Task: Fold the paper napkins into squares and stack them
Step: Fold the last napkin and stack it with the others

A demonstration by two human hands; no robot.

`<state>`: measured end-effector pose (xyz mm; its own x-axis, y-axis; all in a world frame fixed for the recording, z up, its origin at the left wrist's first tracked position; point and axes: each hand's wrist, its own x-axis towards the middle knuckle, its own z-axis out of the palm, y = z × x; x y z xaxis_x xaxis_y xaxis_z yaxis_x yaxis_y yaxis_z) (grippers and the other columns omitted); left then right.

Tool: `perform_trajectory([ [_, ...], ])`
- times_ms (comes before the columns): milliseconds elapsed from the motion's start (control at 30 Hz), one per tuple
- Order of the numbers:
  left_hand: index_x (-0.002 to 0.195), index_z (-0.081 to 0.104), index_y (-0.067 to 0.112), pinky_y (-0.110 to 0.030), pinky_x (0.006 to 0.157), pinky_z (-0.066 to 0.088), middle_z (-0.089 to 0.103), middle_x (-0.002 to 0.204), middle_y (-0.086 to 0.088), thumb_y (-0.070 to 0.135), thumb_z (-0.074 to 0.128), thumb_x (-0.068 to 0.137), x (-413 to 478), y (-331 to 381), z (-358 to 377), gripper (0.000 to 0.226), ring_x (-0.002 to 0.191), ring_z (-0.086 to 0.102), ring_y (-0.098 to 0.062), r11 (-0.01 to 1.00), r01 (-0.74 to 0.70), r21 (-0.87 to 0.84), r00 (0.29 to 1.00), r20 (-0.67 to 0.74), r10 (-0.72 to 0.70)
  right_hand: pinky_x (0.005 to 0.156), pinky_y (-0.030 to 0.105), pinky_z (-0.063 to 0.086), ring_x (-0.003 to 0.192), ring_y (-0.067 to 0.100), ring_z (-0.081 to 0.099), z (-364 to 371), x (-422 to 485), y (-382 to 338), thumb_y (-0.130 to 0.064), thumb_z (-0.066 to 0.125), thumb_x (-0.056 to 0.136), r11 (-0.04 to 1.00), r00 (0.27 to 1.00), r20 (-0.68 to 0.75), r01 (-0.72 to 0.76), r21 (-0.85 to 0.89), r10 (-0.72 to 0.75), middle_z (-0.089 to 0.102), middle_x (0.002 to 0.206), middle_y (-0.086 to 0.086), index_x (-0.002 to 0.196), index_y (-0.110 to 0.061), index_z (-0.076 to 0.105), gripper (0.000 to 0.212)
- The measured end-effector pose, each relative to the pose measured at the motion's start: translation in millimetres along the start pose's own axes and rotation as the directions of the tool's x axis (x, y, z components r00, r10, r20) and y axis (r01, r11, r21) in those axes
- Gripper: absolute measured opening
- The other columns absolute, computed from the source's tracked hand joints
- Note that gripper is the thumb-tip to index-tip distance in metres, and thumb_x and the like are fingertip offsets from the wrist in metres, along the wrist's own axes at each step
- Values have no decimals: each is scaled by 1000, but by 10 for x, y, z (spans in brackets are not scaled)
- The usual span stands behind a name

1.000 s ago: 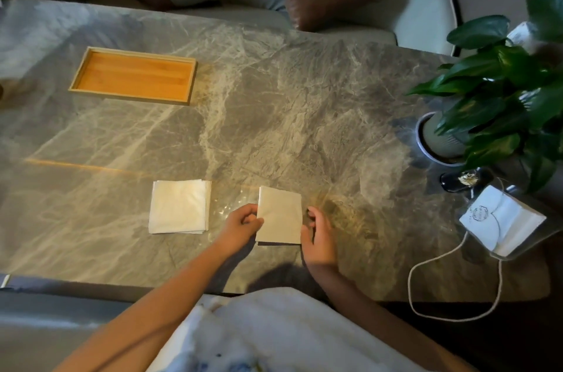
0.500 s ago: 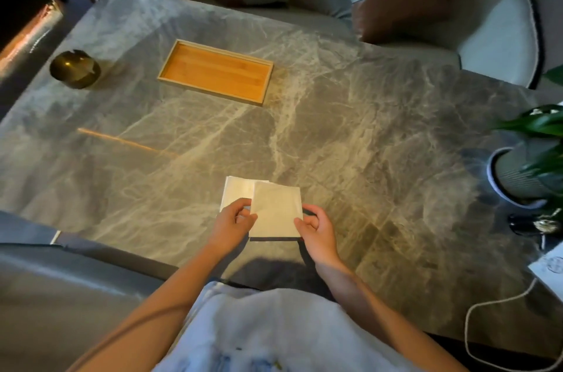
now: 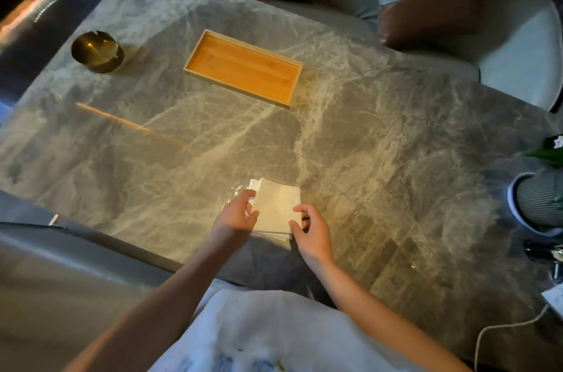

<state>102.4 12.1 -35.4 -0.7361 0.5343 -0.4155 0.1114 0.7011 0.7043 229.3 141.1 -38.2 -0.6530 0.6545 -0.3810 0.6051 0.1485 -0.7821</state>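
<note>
A folded square paper napkin lies on top of a stack of folded napkins, whose edges peek out at the far left and near side. The stack sits on the marble table near its front edge. My left hand pinches the top napkin's left edge, thumb over it. My right hand holds the near right corner with thumb and curled fingers.
An empty wooden tray lies toward the far side, with a brass bowl to its left. A ribbed plant pot, a dark object and a white cable sit at the right edge. Cushioned chairs stand beyond the table.
Both hands carried the folded napkin leftward and set it on top of the stack. The camera view swung left, bringing the brass bowl into sight.
</note>
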Motion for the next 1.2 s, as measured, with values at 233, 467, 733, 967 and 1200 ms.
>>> perform_trajectory([
  [233, 124, 45, 29, -33, 74, 45, 57, 94, 3, 20, 55, 86, 37, -92, -33, 40, 87, 55, -20, 999, 21, 35, 999, 25, -22, 72, 41, 53, 74, 17, 57, 13, 7, 39, -15, 62, 86, 995, 997, 65, 51, -89, -45, 60, 88, -7, 100, -27, 59, 19],
  [467, 133, 40, 18, -40, 74, 50, 49, 123, -6, 18, 59, 87, 34, -110, -56, 50, 95, 57, -27, 997, -28, 72, 999, -22, 30, 74, 22, 49, 81, 5, 55, 15, -30, 77, -19, 57, 91, 988, 999, 12, 47, -148, -46, 47, 104, -10, 102, -28, 59, 15],
  [733, 138, 36, 13, -42, 76, 50, 49, 125, -15, 15, 56, 89, 14, -105, -6, 53, 99, 57, -31, 984, -64, 168, 995, 82, 51, 77, 23, 45, 84, 3, 52, 57, 43, 27, -9, 50, 93, 996, 998, 20, -66, -56, 68, 48, 110, -3, 107, -15, 55, 16],
  [967, 140, 33, 10, -46, 80, 52, 45, 129, -16, 14, 57, 88, 42, -63, -13, 57, 106, 54, -34, 972, -85, 219, 992, 108, 63, 76, 28, 46, 82, 16, 53, 36, 102, -1, -6, 55, 89, 995, 995, -1, -103, -9, 103, 50, 105, 3, 103, -11, 54, 15],
  [1200, 141, 32, 11, -44, 93, 45, 44, 134, -17, 17, 70, 78, 40, -34, -52, 74, 115, 48, -35, 870, -239, 431, 963, -9, 269, 98, 31, 35, 123, 14, 31, -14, 30, -94, -19, 67, 81, 834, 964, 83, 262, -486, -254, 33, 135, -4, 125, -34, 41, 53],
])
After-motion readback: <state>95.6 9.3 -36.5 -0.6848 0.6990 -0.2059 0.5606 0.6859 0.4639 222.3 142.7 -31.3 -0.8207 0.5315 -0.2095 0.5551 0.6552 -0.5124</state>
